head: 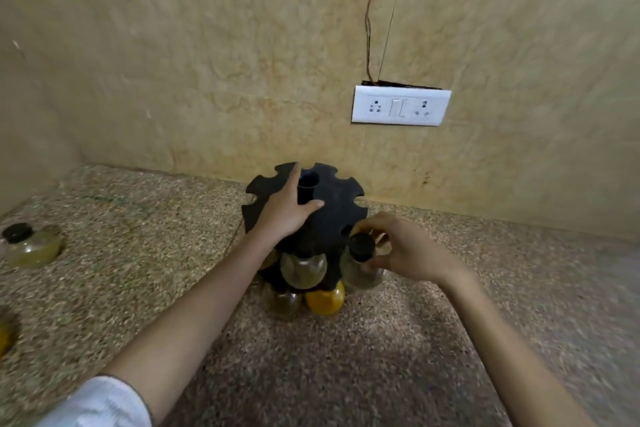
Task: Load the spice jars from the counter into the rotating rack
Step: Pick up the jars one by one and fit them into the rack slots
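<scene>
A black rotating rack (336, 199) with notched slots stands on the speckled counter near the back wall. My left hand (285, 208) rests flat on its top disc, gripping around the centre tube. My right hand (403, 251) holds a black-capped glass spice jar (360, 267) at a slot on the rack's right front edge. Below the disc hang a clear jar (303, 269), a yellow-filled jar (325, 298) and a brownish jar (282, 300). Another black-capped jar (31, 246) sits on the counter at far left. A yellow jar (4, 334) is cut off by the left edge.
A white socket and switch plate (401, 109) is on the beige wall above the rack, with thin wires (369, 21) running up from it. The counter (346, 374) extends toward me in front of the rack.
</scene>
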